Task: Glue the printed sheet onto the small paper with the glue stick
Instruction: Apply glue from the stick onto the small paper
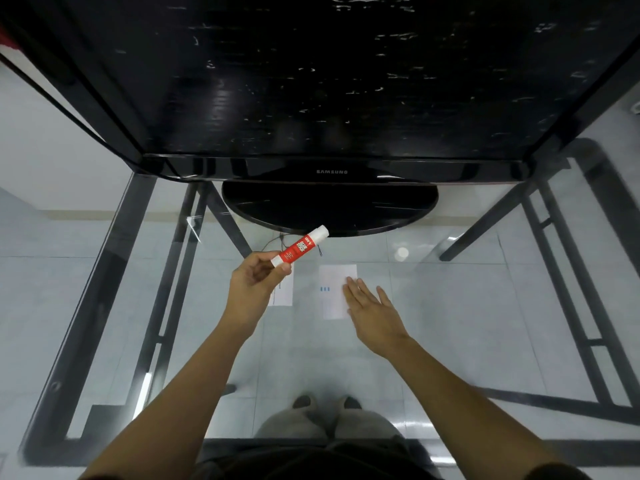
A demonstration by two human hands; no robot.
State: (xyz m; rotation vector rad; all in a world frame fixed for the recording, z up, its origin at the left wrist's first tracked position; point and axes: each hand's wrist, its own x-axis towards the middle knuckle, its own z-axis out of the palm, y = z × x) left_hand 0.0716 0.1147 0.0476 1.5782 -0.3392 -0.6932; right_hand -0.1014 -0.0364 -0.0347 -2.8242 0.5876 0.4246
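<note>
Pinching smooth red-and-white cylindrical glue stick (299,245) in left hand (258,278) just in front of glossy black oval monitor base (329,206), holding flat, straight-fingered right hand (374,310) over thin white printed sheet (332,282) further out, small white paper (284,294) alongside.

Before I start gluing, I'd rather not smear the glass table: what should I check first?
1. Glue stick gripped in the left hand: ok.
2. Right hand resting with straight fingers on the printed sheet: ok.
3. Cap off the glue stick: cannot tell.
4. Small paper fully in view: not ok, the left hand hides part of it.
5. The two papers lie apart, not overlapping: ok.
</note>
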